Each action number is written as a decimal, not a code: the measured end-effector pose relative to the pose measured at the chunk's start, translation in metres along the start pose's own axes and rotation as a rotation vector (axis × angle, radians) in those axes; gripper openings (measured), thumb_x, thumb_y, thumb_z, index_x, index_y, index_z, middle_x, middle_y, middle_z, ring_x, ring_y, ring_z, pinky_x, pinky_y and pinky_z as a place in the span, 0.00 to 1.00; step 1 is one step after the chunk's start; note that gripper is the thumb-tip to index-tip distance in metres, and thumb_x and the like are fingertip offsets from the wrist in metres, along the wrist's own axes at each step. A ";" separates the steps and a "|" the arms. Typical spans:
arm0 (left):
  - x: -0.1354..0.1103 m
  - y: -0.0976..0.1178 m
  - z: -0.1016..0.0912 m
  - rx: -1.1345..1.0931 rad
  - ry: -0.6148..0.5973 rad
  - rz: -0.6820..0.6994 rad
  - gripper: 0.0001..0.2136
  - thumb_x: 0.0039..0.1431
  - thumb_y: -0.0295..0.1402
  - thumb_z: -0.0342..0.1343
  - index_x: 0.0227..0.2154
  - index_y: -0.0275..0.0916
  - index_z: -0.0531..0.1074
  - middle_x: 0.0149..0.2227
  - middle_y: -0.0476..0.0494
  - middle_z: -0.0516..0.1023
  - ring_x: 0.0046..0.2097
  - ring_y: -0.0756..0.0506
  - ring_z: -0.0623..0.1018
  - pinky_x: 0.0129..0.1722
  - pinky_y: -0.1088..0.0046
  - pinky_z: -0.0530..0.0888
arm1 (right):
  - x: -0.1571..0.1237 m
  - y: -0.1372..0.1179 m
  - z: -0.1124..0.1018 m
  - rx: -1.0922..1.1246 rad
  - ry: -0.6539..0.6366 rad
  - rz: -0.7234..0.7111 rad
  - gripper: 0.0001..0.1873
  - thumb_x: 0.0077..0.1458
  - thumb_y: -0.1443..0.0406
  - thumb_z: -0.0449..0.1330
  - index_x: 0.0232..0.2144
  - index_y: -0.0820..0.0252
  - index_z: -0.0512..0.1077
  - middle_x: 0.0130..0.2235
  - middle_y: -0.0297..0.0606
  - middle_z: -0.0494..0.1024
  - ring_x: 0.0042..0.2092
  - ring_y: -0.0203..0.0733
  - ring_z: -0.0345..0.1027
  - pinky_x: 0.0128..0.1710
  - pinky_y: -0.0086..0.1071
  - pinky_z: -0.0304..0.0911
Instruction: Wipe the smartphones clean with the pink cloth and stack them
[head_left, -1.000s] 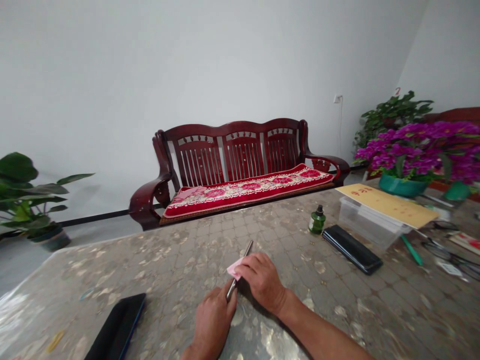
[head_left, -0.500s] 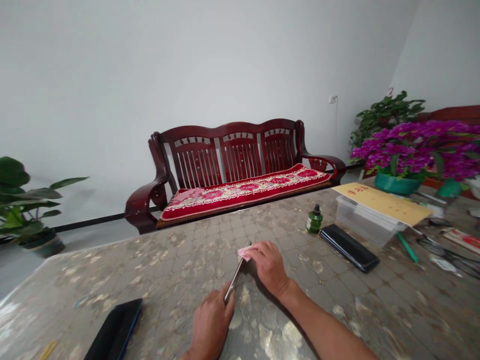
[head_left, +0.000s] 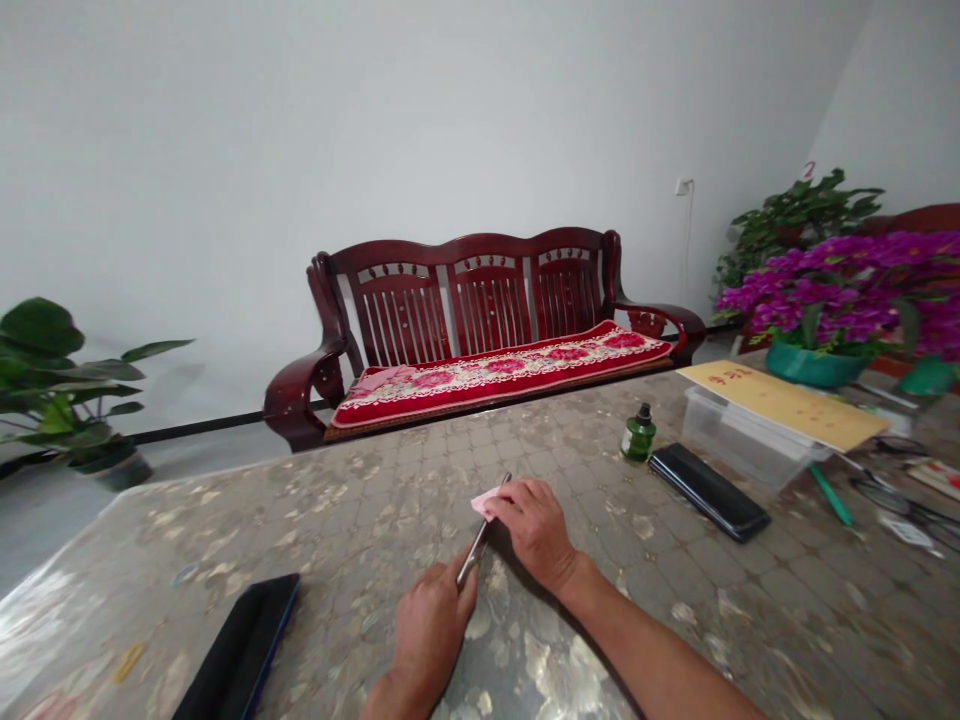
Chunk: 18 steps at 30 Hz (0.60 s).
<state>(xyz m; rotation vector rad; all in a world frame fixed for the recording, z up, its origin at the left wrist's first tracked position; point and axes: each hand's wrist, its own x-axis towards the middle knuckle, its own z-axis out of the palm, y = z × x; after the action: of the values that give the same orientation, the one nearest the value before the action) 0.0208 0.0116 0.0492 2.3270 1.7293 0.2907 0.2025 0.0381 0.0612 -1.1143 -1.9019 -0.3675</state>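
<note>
1. At the fingers (head_left: 517, 494) of the right hand (head_left: 541, 535): clamped on a small pink cloth (head_left: 481, 503), pressing it with thumb and fingertips against the upper part of a slim metallic rod (head_left: 473, 553).
2. Of the pink cloth: protrudes leftward from under the right fingertips. Whether wrapped fully around the rod: cannot tell, owing to cover by the right fingers.
3. At the left hand (head_left: 429, 622): closed around the lower end of the rod, with thumb along its right side.
4. Of the rod: held on a slant, up and away, between both sets of fingers. Exposes a bare middle length, plus a tip just beyond the right fingers.
5. Beneath both sets of fingers: patterned table covering (head_left: 337, 560).
6. Left of the left fingers, on the near side: black phone (head_left: 238, 650), lying flat. Farther left: yellow band (head_left: 128, 662).
7. Right of and beyond the right fingers: green bottle (head_left: 638, 437), upright; just beside it, black case (head_left: 709, 492), flat.
8. Farther right of the same fingers: clear plastic box (head_left: 731, 442), topped by a tan sheet (head_left: 784, 405); near it, green pen (head_left: 831, 495).
9. Well beyond both sets of fingers: wooden bench (head_left: 296, 392), bearing a red floral pad (head_left: 502, 375).
</note>
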 end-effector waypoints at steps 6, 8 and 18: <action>0.001 -0.003 0.003 0.000 0.014 -0.006 0.12 0.68 0.30 0.48 0.41 0.41 0.77 0.35 0.43 0.81 0.39 0.45 0.81 0.37 0.75 0.69 | -0.004 -0.021 -0.004 0.076 0.001 -0.161 0.06 0.65 0.64 0.57 0.38 0.53 0.75 0.35 0.34 0.76 0.39 0.39 0.66 0.39 0.34 0.59; 0.001 -0.004 0.004 -0.002 0.018 -0.007 0.11 0.67 0.29 0.49 0.36 0.39 0.78 0.35 0.42 0.81 0.39 0.45 0.81 0.37 0.76 0.69 | -0.004 -0.025 -0.004 0.091 0.002 -0.246 0.07 0.65 0.64 0.57 0.38 0.53 0.75 0.35 0.33 0.77 0.39 0.39 0.66 0.40 0.34 0.59; -0.001 -0.004 0.004 0.017 0.026 0.063 0.16 0.69 0.33 0.47 0.56 0.47 0.71 0.34 0.45 0.80 0.39 0.45 0.80 0.38 0.75 0.69 | -0.002 0.024 -0.003 -0.094 0.044 0.107 0.07 0.61 0.69 0.60 0.37 0.53 0.77 0.36 0.37 0.77 0.40 0.43 0.65 0.40 0.36 0.59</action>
<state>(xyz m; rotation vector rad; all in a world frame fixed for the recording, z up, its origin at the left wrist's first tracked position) 0.0177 0.0118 0.0439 2.4029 1.6790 0.3193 0.2243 0.0483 0.0575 -1.2544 -1.7941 -0.4213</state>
